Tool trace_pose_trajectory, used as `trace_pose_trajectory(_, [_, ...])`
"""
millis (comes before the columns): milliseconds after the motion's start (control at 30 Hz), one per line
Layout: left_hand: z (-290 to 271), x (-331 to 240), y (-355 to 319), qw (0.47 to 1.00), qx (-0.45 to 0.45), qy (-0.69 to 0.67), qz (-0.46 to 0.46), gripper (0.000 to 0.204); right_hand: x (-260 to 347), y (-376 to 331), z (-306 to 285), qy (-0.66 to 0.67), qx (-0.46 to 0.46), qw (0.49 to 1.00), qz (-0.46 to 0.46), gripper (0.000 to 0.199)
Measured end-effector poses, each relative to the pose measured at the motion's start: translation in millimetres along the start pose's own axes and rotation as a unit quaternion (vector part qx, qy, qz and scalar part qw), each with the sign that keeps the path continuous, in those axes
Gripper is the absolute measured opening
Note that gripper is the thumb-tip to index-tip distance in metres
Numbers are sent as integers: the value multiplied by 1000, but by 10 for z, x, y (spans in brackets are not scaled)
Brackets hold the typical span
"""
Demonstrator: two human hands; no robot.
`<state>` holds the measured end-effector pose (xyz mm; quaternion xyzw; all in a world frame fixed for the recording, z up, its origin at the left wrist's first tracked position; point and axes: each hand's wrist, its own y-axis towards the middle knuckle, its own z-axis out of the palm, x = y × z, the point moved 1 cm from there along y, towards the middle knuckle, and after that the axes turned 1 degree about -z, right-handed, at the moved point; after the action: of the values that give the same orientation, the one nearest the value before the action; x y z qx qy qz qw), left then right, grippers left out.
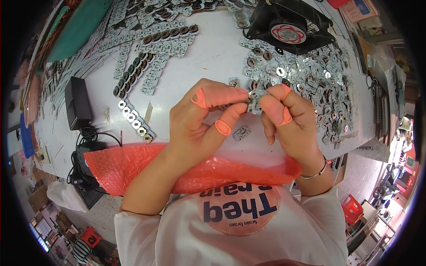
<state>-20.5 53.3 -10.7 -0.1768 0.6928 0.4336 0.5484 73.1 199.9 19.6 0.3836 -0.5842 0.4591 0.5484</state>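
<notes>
Pinching small circuit board (255, 101) — left hand (202, 117), right hand (288, 117).

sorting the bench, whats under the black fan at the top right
The black fan rests on the white table, its lower edge overlapping a heap of small metal plates. Whatever lies beneath its body is covered.

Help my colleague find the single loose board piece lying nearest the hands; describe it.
On the white table, look just below the two hands. A small pale board piece lies alone beside the left ring fingertip, unlike the heap to the right.
</notes>
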Motion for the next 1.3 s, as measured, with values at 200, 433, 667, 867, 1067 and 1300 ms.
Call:
trace_pose_trajectory(200, [24, -17, 16, 1000, -7, 10, 5, 22, -4, -5, 16, 38, -13, 999, 2, 18])
trace_pose_trajectory(433, [4, -8, 11, 999, 6, 26, 28, 23, -9, 10, -15, -17, 8, 1000, -7, 18])
trace_pose_trajectory(667, [35, -38, 5, 999, -24, -26, -28, 22, -3, 9, -2, 19, -8, 999, 30, 18])
trace_pose_trajectory(867, [-8, 14, 35, 994, 38, 76, 70, 23, 22, 15, -2, 26, -15, 996, 81, 18])
trace_pose_trajectory(1067, [-29, 3, -8, 996, 39, 1, -86, 23, -3, 81, -155, -104, 7, 993, 53, 21])
trace_pose_trajectory(1300, [-18, 54, -23, 979, 39, -139, -144, 24, -33, 80, -308, -243, 20, 970, -17, 23])
